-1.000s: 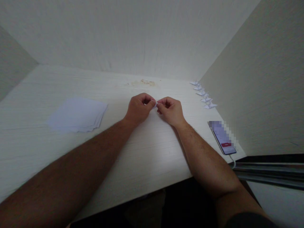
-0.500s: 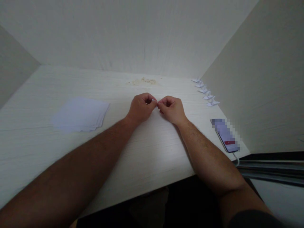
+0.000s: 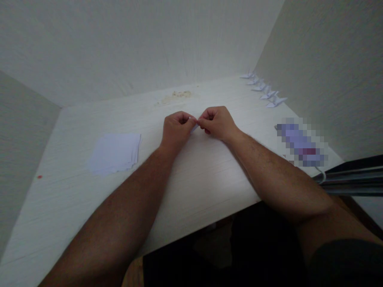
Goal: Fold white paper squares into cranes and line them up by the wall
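Both the left hand (image 3: 176, 129) and the right hand (image 3: 220, 122) were held close together at the centre of the frame, above the pale tabletop (image 3: 197, 191). A small piece of folded white paper (image 3: 194, 128) was grasped between them, exactly where the fingertips met. By the left hand it was pinched between thumb and forefinger, and by the right hand it was gripped at its right side, with the thumb and fingertips pressed together. Most of the paper was covered by the fingers, so its folded shape could not be told.

At the left of the frame, a loose stack of white sheets (image 3: 115, 153) was laid on the tabletop, with its edges slightly fanned, near the left forearm (image 3: 136, 191). At the upper right, several small paper birds (image 3: 275, 102) were lined up in a slanting row beside the right wall (image 3: 335, 79). Below them, at the right of the frame, a phone (image 3: 299, 143) was blurred by large pixels, and a white cable (image 3: 322, 174) was seen at its lower end. A brownish stain (image 3: 181, 95) was spread near the back wall (image 3: 155, 48), and a small red spot (image 3: 39, 176) was seen at the far left.
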Available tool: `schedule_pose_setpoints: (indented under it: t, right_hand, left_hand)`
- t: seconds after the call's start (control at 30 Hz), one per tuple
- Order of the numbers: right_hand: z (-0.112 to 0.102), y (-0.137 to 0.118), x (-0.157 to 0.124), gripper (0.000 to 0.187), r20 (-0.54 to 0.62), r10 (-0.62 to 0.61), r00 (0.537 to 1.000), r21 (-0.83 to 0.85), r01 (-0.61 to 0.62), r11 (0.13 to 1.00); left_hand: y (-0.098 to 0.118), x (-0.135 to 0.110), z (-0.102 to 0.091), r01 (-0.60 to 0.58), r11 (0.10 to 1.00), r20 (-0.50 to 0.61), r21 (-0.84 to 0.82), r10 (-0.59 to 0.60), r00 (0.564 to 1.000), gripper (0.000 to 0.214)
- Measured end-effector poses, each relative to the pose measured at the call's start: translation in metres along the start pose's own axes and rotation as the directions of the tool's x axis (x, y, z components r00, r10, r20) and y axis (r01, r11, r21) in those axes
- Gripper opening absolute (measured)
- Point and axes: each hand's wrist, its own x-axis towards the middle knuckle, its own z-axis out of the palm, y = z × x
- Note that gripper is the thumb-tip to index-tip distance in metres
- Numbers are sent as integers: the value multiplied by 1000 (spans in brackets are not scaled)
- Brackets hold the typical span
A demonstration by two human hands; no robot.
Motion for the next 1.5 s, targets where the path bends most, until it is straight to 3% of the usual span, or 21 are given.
schedule_pose_setpoints:
  t: [0.13,0.4,0.5,0.6,0.73,1.1,1.27,1.5]
  right_hand:
    - [1,-2,0,18,33,-13,999,7,13,1000]
    - [2,0,4,8,-56,0,998,132,7,991]
    - [2,-1,1,15,-75,-45,996,152,56,987]
    - [2,-2,-1,18,-74,-85,994,122,93,988]
    - [2,2,1,7,-95,-110,989,80,118,990]
    - [3,8,3,23,-94,-184,978,44,189,981]
    - [4,7,0,28,-62,-213,975,28,215,976]
    - [3,7,3,21,-146,-209,967,-42,205,978]
  left_hand:
    - [-4,2,2,13,999,-15,-30,-14,1000,10]
    - [4,0,2,130,967,75,-218,-117,990,24]
    - [4,0,2,140,959,46,-244,-133,990,22]
    - [4,1,2,149,954,28,-258,-147,989,20]
    - [3,1,1,146,954,62,-261,-135,989,19]
    - [6,0,-3,234,870,161,-434,-180,970,24]
    - [7,-1,-3,226,854,149,-468,-176,973,17]
    - [6,-1,-4,228,843,213,-488,-138,967,16]
